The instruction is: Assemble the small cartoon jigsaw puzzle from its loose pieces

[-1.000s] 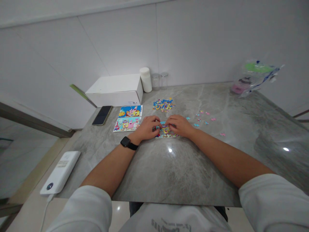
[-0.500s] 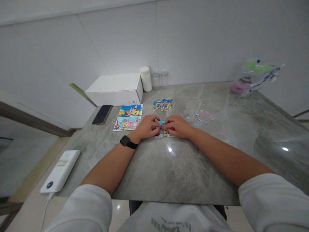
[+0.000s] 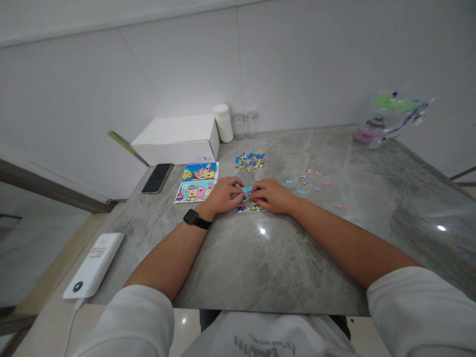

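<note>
A small, partly covered jigsaw puzzle with a colourful cartoon picture lies flat on the grey marbled table. My left hand, a black watch on its wrist, curls its fingers round the puzzle's left side. From the other side, my right hand has its bent fingertips pressed together on the puzzle's right part. Whether a single loose piece sits under those fingertips is too small to tell. To the left lie two cartoon picture cards, a blue one above a lighter one.
Beyond my hands is a heap of puzzle pieces; several loose pieces lie scattered right. A phone, white box, white bottle, glass jars, power bank and plastic bag stand around.
My right fingertips have shifted slightly over the puzzle, and the gap between both hands shows a little more of it. The view has tilted a touch; the rest stays put.
</note>
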The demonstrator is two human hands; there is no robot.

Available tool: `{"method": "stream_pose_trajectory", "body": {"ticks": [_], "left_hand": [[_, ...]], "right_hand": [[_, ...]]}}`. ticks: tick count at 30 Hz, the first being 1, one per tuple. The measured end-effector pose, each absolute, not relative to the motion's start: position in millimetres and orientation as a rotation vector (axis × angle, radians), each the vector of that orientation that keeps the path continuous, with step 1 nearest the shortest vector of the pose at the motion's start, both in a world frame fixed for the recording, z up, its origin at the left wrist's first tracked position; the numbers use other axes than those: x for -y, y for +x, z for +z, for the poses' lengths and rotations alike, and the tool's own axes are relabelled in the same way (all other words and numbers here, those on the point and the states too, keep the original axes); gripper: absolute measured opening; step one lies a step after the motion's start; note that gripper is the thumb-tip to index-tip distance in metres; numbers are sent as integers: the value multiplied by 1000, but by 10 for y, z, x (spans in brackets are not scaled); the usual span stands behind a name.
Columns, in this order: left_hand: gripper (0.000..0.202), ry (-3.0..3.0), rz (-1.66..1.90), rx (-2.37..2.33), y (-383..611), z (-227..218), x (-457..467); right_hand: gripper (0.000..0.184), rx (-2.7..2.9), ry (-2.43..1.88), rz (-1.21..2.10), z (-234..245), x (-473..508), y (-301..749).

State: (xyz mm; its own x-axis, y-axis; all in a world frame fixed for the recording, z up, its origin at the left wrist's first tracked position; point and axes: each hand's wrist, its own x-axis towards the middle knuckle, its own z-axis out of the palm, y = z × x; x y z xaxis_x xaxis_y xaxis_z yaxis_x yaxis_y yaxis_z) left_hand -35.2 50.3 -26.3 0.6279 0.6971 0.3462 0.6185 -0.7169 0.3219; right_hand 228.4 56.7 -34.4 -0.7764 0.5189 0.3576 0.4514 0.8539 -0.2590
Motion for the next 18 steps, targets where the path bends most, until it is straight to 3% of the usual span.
{"method": "stream_pose_trajectory", "body": {"ticks": [18], "left_hand": [[25,2790,511,-1030,-291,-128,-421]], "right_hand": [[18,2654,-729,107,-311,-523,2249]]}}
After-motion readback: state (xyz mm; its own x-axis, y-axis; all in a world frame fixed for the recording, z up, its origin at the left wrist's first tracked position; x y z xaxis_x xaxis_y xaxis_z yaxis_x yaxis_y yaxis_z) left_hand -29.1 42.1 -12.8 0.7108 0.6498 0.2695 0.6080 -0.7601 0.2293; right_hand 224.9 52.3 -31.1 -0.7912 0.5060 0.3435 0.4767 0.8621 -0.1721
